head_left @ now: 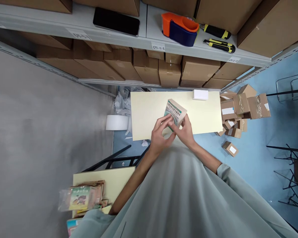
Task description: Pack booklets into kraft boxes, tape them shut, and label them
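A small, thick paperback book (175,108) with a white and green cover and dark Chinese lettering is held tilted above the pale yellow tabletop, close to my body. My right hand (185,133) grips its right side and lower edge, thumb over the front. From the left, my left hand (161,135) closes on the lower left corner, with fingertips lying on the cover and the thumb under the bottom edge. The fingers hide the lower part of the cover. On the far side of the table (149,114) sits a small white box or label stack (200,95).
A shelf above carries cardboard boxes (170,71), a phone (116,21), an orange and blue tape dispenser (180,29) and yellow-black cutters (220,45). Parcels (240,102) are heaped at right. A white roll (117,122) stands left; bagged books (80,198) lie on a lower-left table.
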Demonstrator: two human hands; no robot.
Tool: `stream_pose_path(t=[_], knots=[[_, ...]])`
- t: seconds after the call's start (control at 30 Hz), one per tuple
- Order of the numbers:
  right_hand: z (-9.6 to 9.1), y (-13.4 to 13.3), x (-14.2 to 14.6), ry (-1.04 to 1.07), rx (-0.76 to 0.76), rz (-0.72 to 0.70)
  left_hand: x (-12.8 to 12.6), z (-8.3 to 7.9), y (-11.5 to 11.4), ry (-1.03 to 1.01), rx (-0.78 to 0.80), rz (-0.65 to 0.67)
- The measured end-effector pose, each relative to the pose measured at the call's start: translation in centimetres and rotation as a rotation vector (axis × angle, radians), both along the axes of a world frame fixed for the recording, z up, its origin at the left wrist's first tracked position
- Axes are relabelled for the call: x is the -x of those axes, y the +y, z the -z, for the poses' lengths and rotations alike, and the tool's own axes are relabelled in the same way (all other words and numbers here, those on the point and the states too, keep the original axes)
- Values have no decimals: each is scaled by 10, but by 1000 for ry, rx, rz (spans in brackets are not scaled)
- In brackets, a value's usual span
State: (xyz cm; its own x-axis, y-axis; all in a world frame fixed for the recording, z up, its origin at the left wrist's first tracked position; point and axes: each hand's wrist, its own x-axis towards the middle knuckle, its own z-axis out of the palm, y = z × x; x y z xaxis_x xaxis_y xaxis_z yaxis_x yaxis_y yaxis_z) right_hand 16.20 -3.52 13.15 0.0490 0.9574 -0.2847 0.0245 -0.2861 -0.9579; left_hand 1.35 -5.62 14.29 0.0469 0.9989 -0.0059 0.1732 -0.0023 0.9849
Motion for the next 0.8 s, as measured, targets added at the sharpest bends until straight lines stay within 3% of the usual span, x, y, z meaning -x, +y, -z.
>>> stream_pose_path(t=[0.07, 0.23, 0.3, 0.43, 0.8], knots=[[4, 3, -6, 26, 18, 2, 7, 6, 1, -65, 28, 38], [-2, 8, -23, 199, 89, -121, 31, 27, 15, -72, 123, -125], [-6, 8, -29, 266, 113, -166, 39, 32, 21, -146, 227, -34], [-6, 8, -35, 323, 167, -207, 44, 31, 25, -310, 392, 173], [1, 15, -42, 238, 106, -238, 39, 37, 16, -373, 425, 58]])
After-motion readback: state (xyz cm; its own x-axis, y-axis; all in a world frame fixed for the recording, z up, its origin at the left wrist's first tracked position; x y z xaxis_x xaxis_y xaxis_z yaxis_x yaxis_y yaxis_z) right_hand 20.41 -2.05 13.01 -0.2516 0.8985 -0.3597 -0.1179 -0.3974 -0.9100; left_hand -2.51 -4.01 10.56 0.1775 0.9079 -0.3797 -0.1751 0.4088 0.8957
